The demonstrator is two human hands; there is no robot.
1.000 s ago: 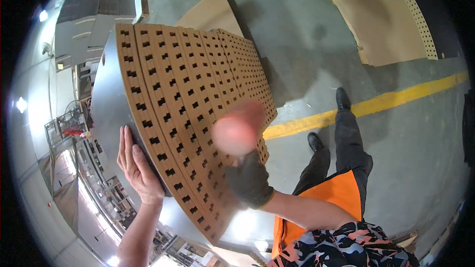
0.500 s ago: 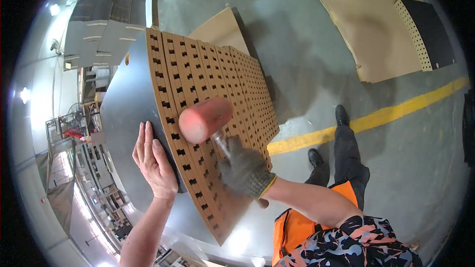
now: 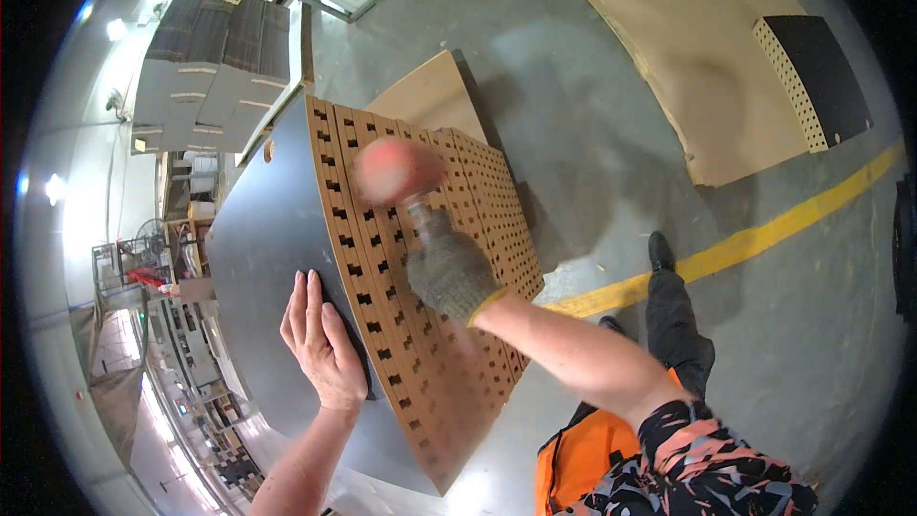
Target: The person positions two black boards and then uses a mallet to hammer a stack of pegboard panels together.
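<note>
A tall stack of boards (image 3: 489, 229) fills the middle, its brown edges lined with rows of dark notches. The top board has a smooth dark face (image 3: 258, 239) with a small oval hole near its far corner. My bare left hand (image 3: 325, 349) lies on that face close to the notched edge, fingers stretched out. A dark strip shows along that hand's right side; I cannot tell whether it is shadow. In a grey knit glove, my right hand (image 3: 449, 272) grips the handle of a mallet. Its red head (image 3: 399, 172), blurred, is over the notched edges.
Behind the stack leans a brown board (image 3: 425, 96). A large cardboard sheet (image 3: 669, 67) lies at the far right, bearing a dark board with a perforated edge (image 3: 812, 76). A yellow line (image 3: 755, 229) crosses the floor. Grey flat stacks (image 3: 210, 86) stand at the far left.
The mallet head has moved farther along the notched edges, away from me, with my right hand. My left hand stays flat on the board. The whole view has shifted slightly.
</note>
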